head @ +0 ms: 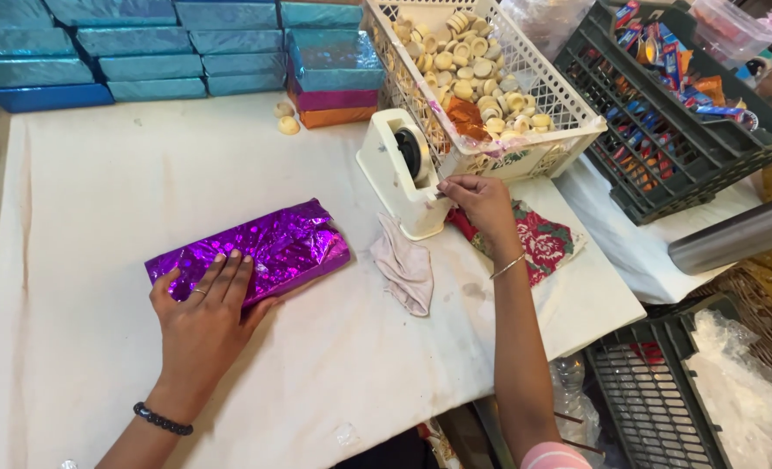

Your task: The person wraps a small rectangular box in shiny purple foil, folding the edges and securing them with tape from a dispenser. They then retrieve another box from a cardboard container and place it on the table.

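Your left hand point(208, 300) lies flat, fingers spread, on the purple foil-wrapped box point(251, 247) near the middle of the white-covered table point(99, 191), pinning the loose wrap so it cannot spring open. Your right hand point(481, 200) reaches to the white tape dispenser point(399, 169), thumb and fingers pinched at its cutting edge, probably on the tape end, though the strip is too fine to see. A crumpled cloth point(406, 265) lies between box and dispenser. The white basket point(568, 113) behind holds pale empty tape cores; the dark crate point(664, 165) holds bright wrapped packets. Teal wrapped boxes point(143, 52) are stacked at the table's far edge.
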